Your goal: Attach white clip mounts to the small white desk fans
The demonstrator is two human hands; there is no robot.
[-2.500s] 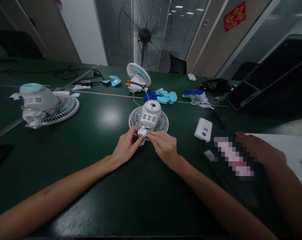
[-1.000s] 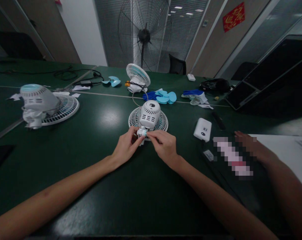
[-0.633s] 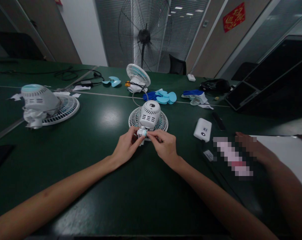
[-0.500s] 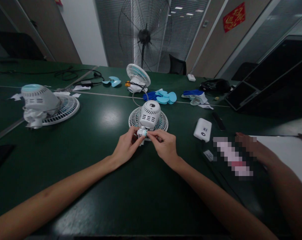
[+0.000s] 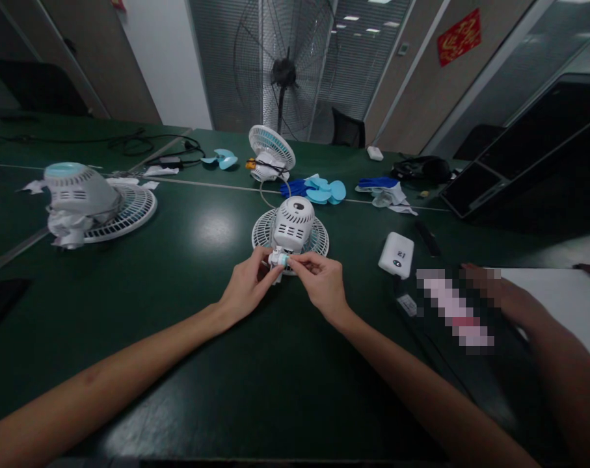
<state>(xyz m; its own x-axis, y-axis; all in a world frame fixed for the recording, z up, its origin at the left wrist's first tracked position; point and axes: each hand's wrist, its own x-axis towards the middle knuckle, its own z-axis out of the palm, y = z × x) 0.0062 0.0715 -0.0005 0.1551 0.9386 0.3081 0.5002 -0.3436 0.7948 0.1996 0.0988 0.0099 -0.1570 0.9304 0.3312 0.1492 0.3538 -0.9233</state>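
Observation:
A small white fan (image 5: 295, 218) lies grille-down on the green table, its motor housing pointing up. At the housing's near end, my left hand (image 5: 248, 281) is closed around the white bracket (image 5: 276, 257). My right hand (image 5: 322, 281) pinches a small light-blue knob (image 5: 283, 259) at the right side of that bracket. The fingertips of both hands almost meet there and hide part of the joint. Part of the round grille (image 5: 320, 240) shows behind the hands.
Another fan (image 5: 77, 195) lies at left, and a third fan (image 5: 270, 153) stands behind. Blue blades (image 5: 326, 190) and gloves (image 5: 380, 190) lie farther back. To the right are a white power bank (image 5: 397, 253) and another person's arm (image 5: 533, 312).
The view has shifted very slightly. Both hands keep their places on the bracket and knob, with barely any visible finger movement.

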